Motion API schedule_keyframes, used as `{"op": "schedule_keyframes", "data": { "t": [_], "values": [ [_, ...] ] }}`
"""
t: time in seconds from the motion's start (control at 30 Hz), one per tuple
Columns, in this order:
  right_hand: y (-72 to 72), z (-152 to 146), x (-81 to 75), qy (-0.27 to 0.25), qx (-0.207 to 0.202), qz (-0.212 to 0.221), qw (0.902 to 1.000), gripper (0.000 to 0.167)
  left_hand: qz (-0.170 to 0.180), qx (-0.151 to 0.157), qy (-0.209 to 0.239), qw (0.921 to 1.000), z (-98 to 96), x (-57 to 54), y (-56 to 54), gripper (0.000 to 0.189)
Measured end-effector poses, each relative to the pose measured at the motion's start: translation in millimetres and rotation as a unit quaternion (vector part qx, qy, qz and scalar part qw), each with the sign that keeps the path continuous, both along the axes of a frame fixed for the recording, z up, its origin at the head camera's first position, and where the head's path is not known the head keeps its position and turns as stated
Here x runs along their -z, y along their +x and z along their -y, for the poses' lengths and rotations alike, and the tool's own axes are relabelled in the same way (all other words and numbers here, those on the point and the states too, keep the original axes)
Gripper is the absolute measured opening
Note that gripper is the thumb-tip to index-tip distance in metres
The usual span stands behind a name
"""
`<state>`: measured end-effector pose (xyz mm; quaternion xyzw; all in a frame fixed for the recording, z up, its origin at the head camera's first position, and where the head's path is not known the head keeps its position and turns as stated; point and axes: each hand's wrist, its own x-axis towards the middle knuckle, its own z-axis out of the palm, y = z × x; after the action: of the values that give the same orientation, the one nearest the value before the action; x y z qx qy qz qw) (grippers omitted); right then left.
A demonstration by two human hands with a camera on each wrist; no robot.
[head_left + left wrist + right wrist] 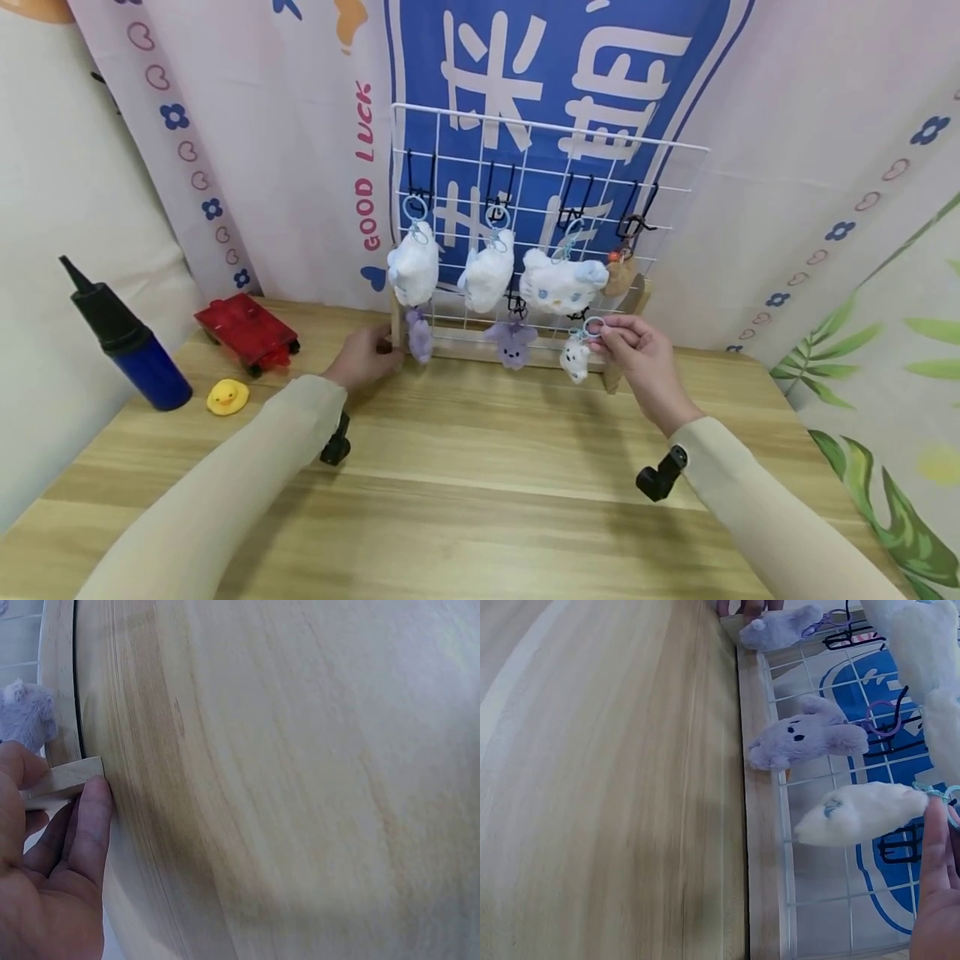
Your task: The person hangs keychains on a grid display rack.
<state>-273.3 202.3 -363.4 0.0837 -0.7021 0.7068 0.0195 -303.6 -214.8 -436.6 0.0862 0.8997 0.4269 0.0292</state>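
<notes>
My right hand [643, 367] pinches the light blue ring [594, 327] of a small white plush keychain [575, 360]. The plush [862, 815] dangles in front of the lower right of a white wire grid rack [551, 125]. At the rack's left end, my left hand [365, 358] grips the wooden foot [67, 778] between thumb and fingers. Two purple plush keychains, one at the left [420, 336] and one in the middle [512, 343], hang on the lower hooks. Above them hang larger white plush keychains [564, 282] and a brown one [619, 277].
On the left of the wooden table [450, 500] stand a blue and black hand pump [127, 342], a red toy vehicle [247, 332] and a yellow rubber duck [227, 397]. A printed cloth [315, 167] hangs close behind the rack. Black hooks [576, 200] stick out from the grid.
</notes>
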Motion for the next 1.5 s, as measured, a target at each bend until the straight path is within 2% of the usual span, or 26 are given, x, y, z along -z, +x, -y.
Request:
{"op": "schedule_keyframes", "data": {
  "t": [0.17, 0.5, 0.7, 0.93, 1.13, 1.23, 1.37, 1.43, 1.5],
  "values": [
    [-3.9, 6, 2.4, 0.015, 0.0, 0.005, 0.9999, 0.02, -0.004, -0.005, -0.008, 0.9999, 2.3, 0.8, -0.2, 0.051],
    [-14.3, 9, 6.3, 0.049, 0.017, 0.042, 0.9978, 0.028, -0.001, -0.014, -0.011, 0.9998, 1.7, 0.2, -2.0, 0.051],
    [-19.3, 5, 8.8, 0.055, 0.013, 0.049, 0.9972, 0.027, 0.004, -0.015, -0.009, 0.9998, 0.5, -1.2, -1.7, 0.052],
    [-14.5, -6, 16.0, 0.092, 0.001, 0.049, 0.9945, 0.031, -0.015, -0.01, -0.009, 0.9998, -3.7, 3.4, -3.9, 0.047],
    [-1.7, -23, 26.6, 0.155, -0.002, 0.062, 0.9859, 0.032, -0.025, -0.001, -0.004, 0.9997, -12.1, 8.0, -8.5, 0.046],
    [5.4, -29, 32.0, 0.194, -0.005, 0.049, 0.9799, 0.03, -0.022, 0.003, -0.002, 0.9998, -15.5, 7.6, -9.0, 0.045],
    [13.8, -31, 34.9, 0.234, -0.011, -0.01, 0.9721, 0.025, -0.029, 0.015, -0.002, 0.9995, -14.1, 7.3, -10.1, 0.044],
    [17.2, -31, 34.1, 0.258, -0.014, -0.047, 0.965, 0.023, -0.041, 0.026, -0.009, 0.9988, -10.6, 8.0, -11.1, 0.041],
    [20.2, -31, 32.9, 0.293, -0.017, -0.086, 0.9519, 0.022, -0.052, 0.039, -0.022, 0.9976, -5.6, 7.7, -9.9, 0.039]
  ]
}}
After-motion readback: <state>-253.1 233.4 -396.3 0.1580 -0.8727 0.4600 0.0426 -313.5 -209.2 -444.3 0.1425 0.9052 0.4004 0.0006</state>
